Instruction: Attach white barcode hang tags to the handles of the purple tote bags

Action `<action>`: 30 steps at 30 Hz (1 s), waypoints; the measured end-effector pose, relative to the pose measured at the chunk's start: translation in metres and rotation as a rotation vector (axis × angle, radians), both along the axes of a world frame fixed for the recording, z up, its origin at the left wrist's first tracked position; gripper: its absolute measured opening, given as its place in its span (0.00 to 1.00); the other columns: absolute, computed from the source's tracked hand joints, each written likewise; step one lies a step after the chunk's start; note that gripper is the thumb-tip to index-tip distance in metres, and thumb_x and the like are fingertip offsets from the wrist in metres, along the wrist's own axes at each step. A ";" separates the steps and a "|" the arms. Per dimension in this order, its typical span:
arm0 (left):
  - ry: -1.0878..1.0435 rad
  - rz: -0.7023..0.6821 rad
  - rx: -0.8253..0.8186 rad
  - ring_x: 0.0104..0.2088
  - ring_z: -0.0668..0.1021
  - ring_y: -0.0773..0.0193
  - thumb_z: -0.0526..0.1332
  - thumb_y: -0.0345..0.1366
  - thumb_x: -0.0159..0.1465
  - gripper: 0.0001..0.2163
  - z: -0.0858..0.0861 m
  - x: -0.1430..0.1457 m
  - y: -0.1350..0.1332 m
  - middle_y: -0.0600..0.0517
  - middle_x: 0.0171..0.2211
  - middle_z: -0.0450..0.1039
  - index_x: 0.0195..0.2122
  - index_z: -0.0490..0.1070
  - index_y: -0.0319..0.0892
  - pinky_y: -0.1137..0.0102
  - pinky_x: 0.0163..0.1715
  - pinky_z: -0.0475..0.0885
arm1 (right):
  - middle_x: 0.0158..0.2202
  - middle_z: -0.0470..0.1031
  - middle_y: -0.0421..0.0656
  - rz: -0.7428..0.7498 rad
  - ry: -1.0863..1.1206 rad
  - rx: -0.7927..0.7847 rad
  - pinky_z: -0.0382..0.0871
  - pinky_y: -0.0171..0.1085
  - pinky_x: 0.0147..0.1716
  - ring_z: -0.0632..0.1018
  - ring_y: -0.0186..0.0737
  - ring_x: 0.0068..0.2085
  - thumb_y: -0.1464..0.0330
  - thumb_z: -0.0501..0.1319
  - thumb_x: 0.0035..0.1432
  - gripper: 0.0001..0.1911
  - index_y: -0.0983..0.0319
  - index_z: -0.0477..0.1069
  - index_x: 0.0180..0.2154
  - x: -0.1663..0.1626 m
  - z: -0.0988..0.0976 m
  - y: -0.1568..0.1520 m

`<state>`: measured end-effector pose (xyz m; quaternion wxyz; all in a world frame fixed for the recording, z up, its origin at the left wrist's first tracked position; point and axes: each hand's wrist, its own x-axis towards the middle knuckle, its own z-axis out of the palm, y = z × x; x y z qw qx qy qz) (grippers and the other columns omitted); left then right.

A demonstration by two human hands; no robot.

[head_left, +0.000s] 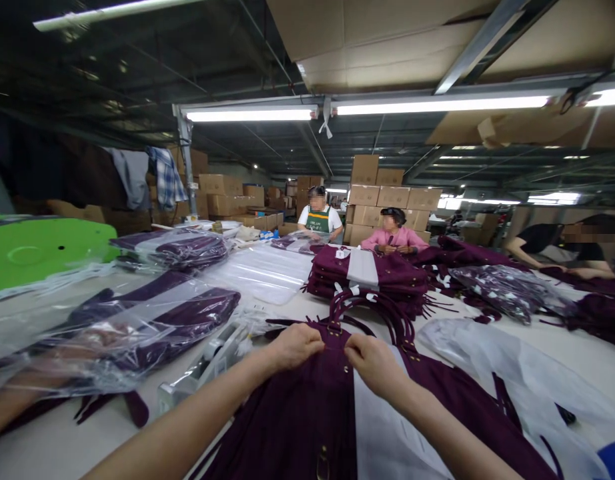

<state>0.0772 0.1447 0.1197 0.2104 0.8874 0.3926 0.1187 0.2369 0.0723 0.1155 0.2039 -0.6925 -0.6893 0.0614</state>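
Observation:
A dark purple bag (307,407) lies flat on the table in front of me, its looped handles (367,308) pointing away. My left hand (296,345) is closed, fingers pinching the bag's top edge near a brass fitting. My right hand (375,363) is closed too, gripping the same top edge just to the right. The two hands nearly touch. A white paper sheet (382,427) lies on the bag under my right forearm.
Bagged purple bags (152,327) lie at the left, and a stack of purple bags (367,273) sits beyond the handles. Clear plastic bags (507,373) lie at the right. Three people work at the far side. Cardboard boxes (387,197) stand behind; a green object (37,250) sits far left.

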 end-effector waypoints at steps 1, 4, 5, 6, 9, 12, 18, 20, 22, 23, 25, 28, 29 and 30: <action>0.015 0.025 -0.004 0.28 0.70 0.67 0.50 0.35 0.57 0.12 -0.001 0.004 0.011 0.53 0.25 0.71 0.26 0.73 0.39 0.76 0.30 0.62 | 0.28 0.74 0.44 -0.059 -0.040 0.003 0.56 0.33 0.29 0.73 0.38 0.32 0.74 0.51 0.56 0.10 0.63 0.70 0.29 0.005 0.000 0.008; 0.050 0.135 -0.025 0.35 0.73 0.62 0.51 0.30 0.56 0.12 -0.013 0.022 0.043 0.48 0.32 0.74 0.31 0.74 0.39 0.73 0.35 0.63 | 0.32 0.74 0.47 -0.204 -0.119 -0.001 0.57 0.34 0.30 0.74 0.41 0.36 0.73 0.48 0.58 0.11 0.64 0.69 0.32 0.019 -0.004 0.029; 0.058 0.177 -0.035 0.36 0.73 0.60 0.52 0.29 0.54 0.11 -0.019 0.029 0.052 0.46 0.33 0.74 0.31 0.75 0.38 0.72 0.36 0.64 | 0.32 0.75 0.48 -0.226 -0.131 -0.012 0.57 0.34 0.30 0.74 0.42 0.36 0.73 0.48 0.58 0.11 0.64 0.69 0.33 0.022 -0.007 0.035; 0.064 0.223 -0.048 0.37 0.73 0.57 0.53 0.28 0.53 0.11 -0.025 0.037 0.060 0.43 0.33 0.74 0.31 0.75 0.37 0.70 0.36 0.64 | 0.33 0.75 0.48 -0.239 -0.141 -0.024 0.57 0.35 0.29 0.74 0.43 0.36 0.73 0.48 0.58 0.12 0.64 0.69 0.33 0.025 -0.009 0.040; 0.048 0.358 -0.076 0.41 0.73 0.50 0.54 0.27 0.51 0.11 -0.043 0.058 0.071 0.37 0.37 0.73 0.32 0.75 0.36 0.65 0.38 0.64 | 0.33 0.75 0.50 -0.262 -0.187 -0.050 0.58 0.35 0.29 0.75 0.45 0.36 0.73 0.48 0.58 0.12 0.64 0.70 0.33 0.027 -0.017 0.050; -0.019 0.450 -0.112 0.45 0.71 0.48 0.53 0.28 0.53 0.11 -0.055 0.071 0.072 0.39 0.40 0.73 0.33 0.75 0.39 0.61 0.41 0.63 | 0.32 0.75 0.51 -0.263 -0.239 -0.075 0.59 0.36 0.28 0.75 0.46 0.36 0.74 0.48 0.57 0.13 0.64 0.70 0.33 0.027 -0.025 0.055; -0.186 0.549 -0.220 0.37 0.75 0.57 0.55 0.28 0.50 0.09 -0.065 0.076 0.074 0.49 0.32 0.76 0.28 0.75 0.43 0.64 0.41 0.63 | 0.32 0.75 0.51 -0.226 -0.266 -0.128 0.60 0.37 0.29 0.75 0.48 0.36 0.74 0.49 0.54 0.12 0.64 0.71 0.32 0.031 -0.033 0.068; -0.239 0.554 -0.244 0.36 0.75 0.60 0.54 0.26 0.49 0.11 -0.067 0.075 0.075 0.52 0.31 0.76 0.29 0.75 0.44 0.64 0.42 0.62 | 0.32 0.75 0.50 -0.214 -0.252 -0.128 0.60 0.36 0.29 0.75 0.48 0.36 0.73 0.49 0.55 0.12 0.63 0.71 0.31 0.030 -0.035 0.072; -0.279 0.540 -0.258 0.36 0.75 0.61 0.54 0.25 0.48 0.13 -0.068 0.073 0.074 0.54 0.31 0.76 0.30 0.74 0.46 0.64 0.42 0.61 | 0.32 0.75 0.49 -0.205 -0.228 -0.119 0.59 0.36 0.29 0.75 0.47 0.36 0.72 0.49 0.56 0.12 0.63 0.71 0.32 0.027 -0.037 0.077; -0.293 0.525 -0.260 0.37 0.75 0.62 0.54 0.24 0.47 0.14 -0.069 0.071 0.073 0.56 0.31 0.76 0.30 0.74 0.47 0.65 0.42 0.61 | 0.32 0.75 0.49 -0.202 -0.213 -0.113 0.59 0.36 0.29 0.75 0.47 0.36 0.71 0.49 0.57 0.12 0.63 0.71 0.32 0.024 -0.038 0.079; -0.309 0.483 -0.254 0.36 0.74 0.63 0.56 0.24 0.45 0.14 -0.071 0.069 0.072 0.58 0.31 0.76 0.30 0.73 0.47 0.66 0.41 0.62 | 0.33 0.75 0.49 -0.200 -0.177 -0.106 0.58 0.36 0.29 0.75 0.46 0.36 0.71 0.48 0.58 0.12 0.63 0.71 0.33 0.019 -0.042 0.084; -0.314 0.426 -0.234 0.34 0.74 0.66 0.56 0.26 0.47 0.12 -0.073 0.064 0.070 0.58 0.29 0.76 0.30 0.73 0.46 0.71 0.36 0.63 | 0.33 0.74 0.49 -0.192 -0.114 -0.115 0.57 0.35 0.29 0.74 0.44 0.36 0.72 0.49 0.57 0.12 0.64 0.70 0.33 0.013 -0.046 0.089; -0.310 0.412 -0.227 0.33 0.74 0.66 0.56 0.26 0.48 0.11 -0.074 0.063 0.070 0.57 0.28 0.75 0.29 0.74 0.45 0.73 0.34 0.63 | 0.33 0.74 0.49 -0.182 -0.092 -0.124 0.56 0.35 0.29 0.74 0.44 0.36 0.72 0.49 0.57 0.11 0.64 0.70 0.32 0.013 -0.046 0.090; -0.304 0.403 -0.221 0.32 0.74 0.67 0.56 0.26 0.49 0.10 -0.075 0.061 0.070 0.56 0.28 0.75 0.29 0.74 0.44 0.74 0.33 0.63 | 0.33 0.74 0.48 -0.165 -0.067 -0.139 0.56 0.34 0.29 0.73 0.43 0.36 0.72 0.51 0.56 0.10 0.63 0.71 0.32 0.015 -0.045 0.090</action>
